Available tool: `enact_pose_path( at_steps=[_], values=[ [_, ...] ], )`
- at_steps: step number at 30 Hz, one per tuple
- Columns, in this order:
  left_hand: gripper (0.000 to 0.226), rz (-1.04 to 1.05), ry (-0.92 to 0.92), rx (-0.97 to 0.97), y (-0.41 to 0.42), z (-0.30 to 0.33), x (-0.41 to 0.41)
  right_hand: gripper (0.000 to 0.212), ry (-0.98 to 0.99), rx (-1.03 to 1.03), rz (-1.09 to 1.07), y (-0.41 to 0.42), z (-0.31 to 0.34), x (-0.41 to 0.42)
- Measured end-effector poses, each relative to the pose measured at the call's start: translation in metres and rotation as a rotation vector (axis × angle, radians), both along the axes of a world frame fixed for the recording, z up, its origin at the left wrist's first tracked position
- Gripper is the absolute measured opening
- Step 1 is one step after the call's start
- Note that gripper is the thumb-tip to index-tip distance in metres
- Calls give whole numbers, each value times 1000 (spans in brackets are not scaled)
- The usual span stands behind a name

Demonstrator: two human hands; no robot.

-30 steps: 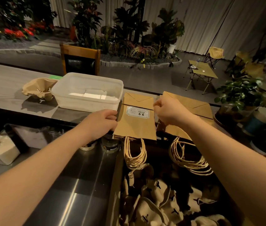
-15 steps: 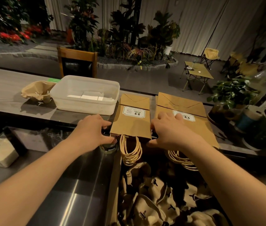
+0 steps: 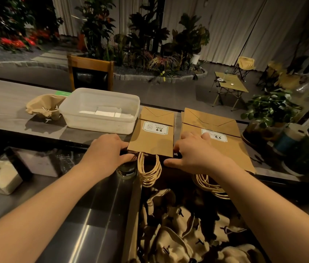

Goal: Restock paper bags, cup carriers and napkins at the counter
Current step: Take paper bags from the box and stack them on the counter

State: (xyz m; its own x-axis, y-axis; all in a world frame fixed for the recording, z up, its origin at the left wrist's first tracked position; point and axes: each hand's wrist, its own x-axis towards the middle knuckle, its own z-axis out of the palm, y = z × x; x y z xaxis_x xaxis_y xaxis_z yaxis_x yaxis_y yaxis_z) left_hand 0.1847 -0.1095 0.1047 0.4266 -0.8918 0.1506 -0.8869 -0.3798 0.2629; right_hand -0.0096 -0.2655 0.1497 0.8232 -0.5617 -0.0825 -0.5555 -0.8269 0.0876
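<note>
Two paper bag stacks point(image 3: 152, 137) on grey counter point(image 3: 7, 103), dim, perhaps plant-filled room

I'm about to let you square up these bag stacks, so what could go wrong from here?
The narrow bag stack overhangs the counter edge with its handles dangling, so a nudge from the left hand could tip it off. The right hand also rests on the wide bag stack and may skew it.

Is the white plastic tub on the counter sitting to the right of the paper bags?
No, the tub sits left of both paper bag stacks.
</note>
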Motion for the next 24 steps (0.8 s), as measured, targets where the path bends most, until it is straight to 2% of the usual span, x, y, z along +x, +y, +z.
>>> enact_pose_path(
  at_steps=[5,10,12,14,16,19,22,24],
  values=[
    [44,8,-126,70,-1,0,-2,46,7,23,-18,0,1,-1],
    [41,-20,-83,75,5,3,-1,47,-22,42,-23,1,2,-5],
    [40,7,53,18,9,3,3,48,-98,124,-52,0,5,-12],
    [42,78,253,-134,14,6,5,41,-224,252,-106,-2,11,-23],
    [38,157,371,-307,16,11,-2,32,-358,342,-175,-8,18,-35],
    [31,215,498,-494,9,23,-20,24,-573,320,-320,-20,23,-56],
    [30,167,902,-595,-11,34,-40,24,-734,235,-507,-38,22,-78],
    [35,119,1173,-559,-27,44,-57,21,-729,239,-629,-49,19,-92]
  ],
)
